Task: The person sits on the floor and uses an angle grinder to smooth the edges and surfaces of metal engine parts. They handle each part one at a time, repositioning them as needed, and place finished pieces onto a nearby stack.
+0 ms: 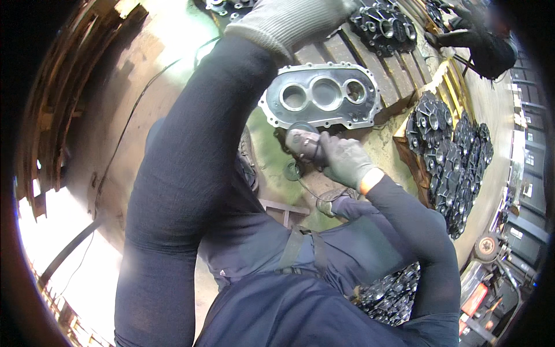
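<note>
1. Head view: my right hand [346, 161] is closed around a small angle grinder [303, 141] at the lower edge of a grey cast cover plate [321, 95] lying on wooden slats [399, 69].
2. Left hand [289, 20], gloved, reaches past the plate; I cannot tell its grip.
3. I judge light, even passes along the rim best.
4. Plate's long axis runs left-right, bores facing up.

One view only: head cam, worn, looking steeply down the person's own torso and arms. Fisheye, so the dark rim rounds off the corners and straight edges bow toward it. Close range: left sleeve [191, 173] fills the middle, left hand [289, 20] cut off by the top edge, right hand [344, 159] near centre. Metal cover plate [321, 95] sits just past the hands on the wooden pallet [399, 69]. Floor [144, 98] curves away left. No second view, so no overlap to report.
</note>
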Demonstrator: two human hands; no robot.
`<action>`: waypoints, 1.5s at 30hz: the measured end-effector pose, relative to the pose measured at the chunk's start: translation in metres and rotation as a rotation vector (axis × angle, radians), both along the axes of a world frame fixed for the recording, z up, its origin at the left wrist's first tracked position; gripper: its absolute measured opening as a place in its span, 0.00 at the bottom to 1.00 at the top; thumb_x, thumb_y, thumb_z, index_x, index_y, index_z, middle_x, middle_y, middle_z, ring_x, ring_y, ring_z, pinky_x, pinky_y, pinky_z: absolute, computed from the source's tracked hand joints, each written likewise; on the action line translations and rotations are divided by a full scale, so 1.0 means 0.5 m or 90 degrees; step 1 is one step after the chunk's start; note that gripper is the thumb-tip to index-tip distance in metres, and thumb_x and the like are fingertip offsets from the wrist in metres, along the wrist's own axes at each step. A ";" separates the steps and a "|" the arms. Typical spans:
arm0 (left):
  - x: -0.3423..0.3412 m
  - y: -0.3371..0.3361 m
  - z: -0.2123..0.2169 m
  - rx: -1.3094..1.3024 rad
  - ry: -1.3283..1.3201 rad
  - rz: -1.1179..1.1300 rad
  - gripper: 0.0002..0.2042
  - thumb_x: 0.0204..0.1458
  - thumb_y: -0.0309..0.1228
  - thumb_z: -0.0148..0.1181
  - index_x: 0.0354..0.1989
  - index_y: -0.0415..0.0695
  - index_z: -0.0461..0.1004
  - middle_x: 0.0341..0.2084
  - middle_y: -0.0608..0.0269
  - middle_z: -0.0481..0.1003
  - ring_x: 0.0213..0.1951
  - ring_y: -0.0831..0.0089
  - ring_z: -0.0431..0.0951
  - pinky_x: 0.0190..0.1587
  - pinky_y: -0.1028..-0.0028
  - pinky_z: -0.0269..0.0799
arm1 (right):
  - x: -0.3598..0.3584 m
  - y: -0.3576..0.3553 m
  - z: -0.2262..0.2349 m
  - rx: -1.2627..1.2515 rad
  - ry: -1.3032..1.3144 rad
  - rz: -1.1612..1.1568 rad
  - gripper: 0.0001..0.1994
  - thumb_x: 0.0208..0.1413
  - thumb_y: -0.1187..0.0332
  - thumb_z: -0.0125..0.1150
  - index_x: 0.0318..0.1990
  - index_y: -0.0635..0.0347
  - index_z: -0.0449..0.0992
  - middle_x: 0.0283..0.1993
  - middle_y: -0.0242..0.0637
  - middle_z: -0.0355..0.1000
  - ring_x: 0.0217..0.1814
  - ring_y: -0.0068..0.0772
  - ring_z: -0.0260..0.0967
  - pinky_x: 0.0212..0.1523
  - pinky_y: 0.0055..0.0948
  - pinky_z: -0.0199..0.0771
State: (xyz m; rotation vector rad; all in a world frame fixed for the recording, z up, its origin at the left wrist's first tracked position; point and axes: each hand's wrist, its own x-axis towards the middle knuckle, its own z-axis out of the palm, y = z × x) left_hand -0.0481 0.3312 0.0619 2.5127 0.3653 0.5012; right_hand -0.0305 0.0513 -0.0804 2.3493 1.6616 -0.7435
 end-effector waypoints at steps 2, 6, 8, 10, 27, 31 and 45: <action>0.023 -0.002 -0.024 0.027 -0.048 -0.033 0.18 0.62 0.41 0.57 0.41 0.35 0.81 0.36 0.39 0.82 0.42 0.46 0.83 0.49 0.53 0.77 | -0.011 0.011 -0.026 0.061 0.020 -0.029 0.28 0.48 0.64 0.70 0.54 0.64 0.65 0.37 0.47 0.78 0.38 0.52 0.80 0.39 0.48 0.80; 0.012 -0.024 0.014 -0.019 0.058 -0.016 0.20 0.62 0.42 0.57 0.42 0.34 0.82 0.38 0.38 0.81 0.46 0.47 0.82 0.52 0.53 0.75 | -0.010 0.028 -0.051 0.048 -0.032 0.037 0.20 0.51 0.67 0.66 0.49 0.62 0.66 0.33 0.42 0.78 0.36 0.46 0.80 0.35 0.43 0.79; 0.036 -0.021 -0.018 0.003 0.034 -0.018 0.20 0.62 0.43 0.57 0.43 0.35 0.82 0.38 0.39 0.82 0.47 0.47 0.82 0.53 0.54 0.75 | 0.002 0.013 -0.059 0.041 -0.060 0.052 0.20 0.51 0.68 0.66 0.48 0.61 0.66 0.32 0.41 0.77 0.35 0.44 0.80 0.34 0.42 0.78; 0.035 -0.040 0.002 -0.008 0.066 -0.032 0.20 0.63 0.43 0.57 0.43 0.35 0.82 0.39 0.39 0.82 0.48 0.48 0.82 0.53 0.54 0.75 | 0.019 -0.015 -0.056 0.054 -0.057 0.073 0.17 0.53 0.67 0.64 0.48 0.62 0.68 0.34 0.40 0.78 0.35 0.42 0.81 0.35 0.41 0.78; 0.120 -0.099 -0.065 0.030 0.060 -0.094 0.22 0.66 0.49 0.56 0.49 0.40 0.83 0.35 0.46 0.83 0.37 0.57 0.86 0.44 0.60 0.80 | 0.162 -0.196 -0.040 0.043 -0.114 -0.005 0.37 0.45 0.63 0.72 0.63 0.66 0.64 0.39 0.43 0.75 0.40 0.47 0.78 0.39 0.45 0.77; 0.129 -0.120 -0.057 0.021 0.116 -0.107 0.22 0.67 0.48 0.56 0.53 0.41 0.81 0.35 0.47 0.84 0.36 0.59 0.86 0.43 0.61 0.79 | 0.201 -0.240 -0.026 0.048 -0.090 -0.124 0.37 0.46 0.61 0.72 0.65 0.61 0.65 0.44 0.48 0.77 0.45 0.54 0.78 0.45 0.48 0.78; 0.122 -0.158 -0.036 0.085 0.125 -0.093 0.20 0.66 0.46 0.59 0.54 0.43 0.79 0.41 0.50 0.84 0.42 0.56 0.86 0.46 0.60 0.79 | 0.417 -0.224 -0.043 0.327 0.428 -0.783 0.22 0.53 0.59 0.77 0.47 0.68 0.79 0.33 0.39 0.79 0.26 0.31 0.78 0.28 0.31 0.81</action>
